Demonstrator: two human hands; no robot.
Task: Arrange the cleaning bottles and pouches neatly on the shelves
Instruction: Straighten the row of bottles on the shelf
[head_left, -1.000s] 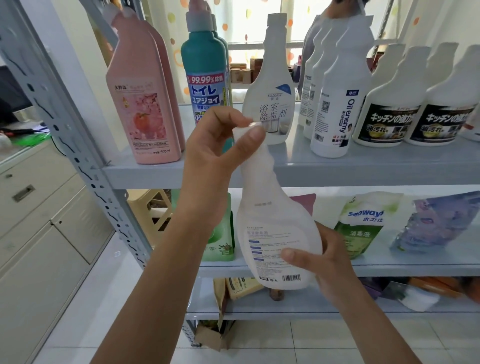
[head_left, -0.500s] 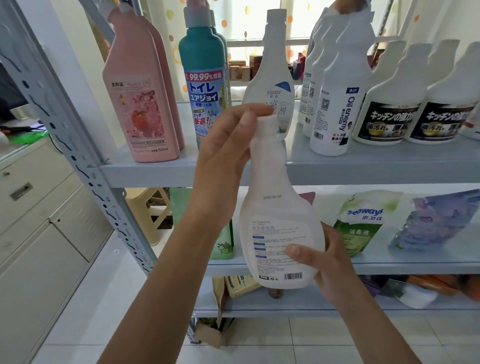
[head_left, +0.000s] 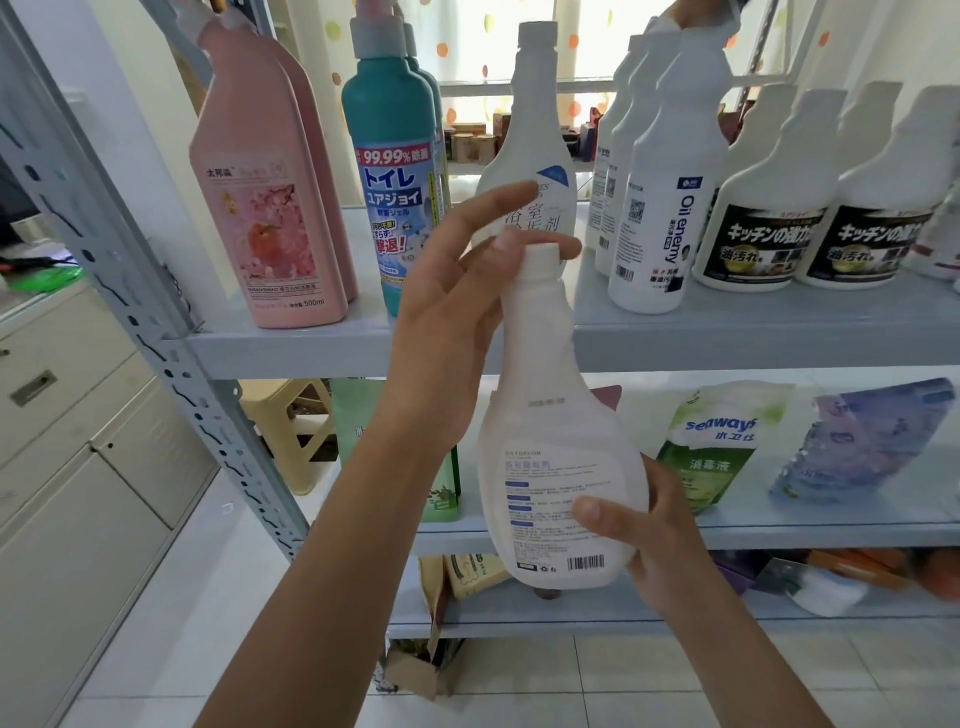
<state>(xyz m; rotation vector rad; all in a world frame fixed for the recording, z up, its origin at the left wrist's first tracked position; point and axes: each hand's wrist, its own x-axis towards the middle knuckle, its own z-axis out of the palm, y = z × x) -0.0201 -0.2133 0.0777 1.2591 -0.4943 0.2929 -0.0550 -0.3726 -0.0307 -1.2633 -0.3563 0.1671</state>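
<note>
Broadly, a grey metal shelving unit with hole-punched uprights fills the view, its boards smooth and matt. On the upper board stand hard plastic bottles: flat-sided pink bottles with slanted necks, round teal bottles with grey caps, and a row of white bottles with long tapering necks. On the board below slump soft, creased pouches, one green and white, one bluish.

In front of the unit the held bottle is milky, half see-through plastic, pear-shaped, with a narrow neck, a white screw cap and a printed back label with a barcode. It leans slightly left, off both boards, its cap level with the upper row's labels.

Half a second ago the left forefinger lay curled over the cap; it now sticks out straight above it. The bottle's height and lean look unchanged.

The left hand pinches the cap between thumb and a lower finger, palm against the neck. The right hand grips the bottle's wide lower body from behind, thumb pressed across the label.
</note>
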